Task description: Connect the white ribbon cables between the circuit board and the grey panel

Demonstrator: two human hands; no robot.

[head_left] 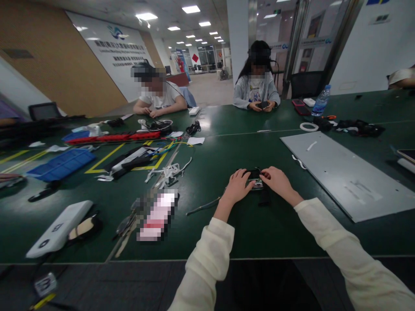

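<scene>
A small black device [258,184] with a light, board-like inner part lies on the green table in front of me. My left hand [238,186] grips it from the left, the thumb on its near edge and the fingers over its far side. My right hand [277,181] is closed at the device's upper right corner, thumb and fingertips pinched together; what they pinch is too small to make out. A short black strap-like piece [264,198] lies just below the device. To the left of my left hand, a thin grey cable [203,207] runs along the table.
A large grey panel [348,172] lies right. Left are a pixelated pink-and-white item [158,216], white tangled straps [170,173], a blue tray [61,164] and a white power-bank-like block [60,229]. Across the table sit two people; a water bottle [320,101] stands far right.
</scene>
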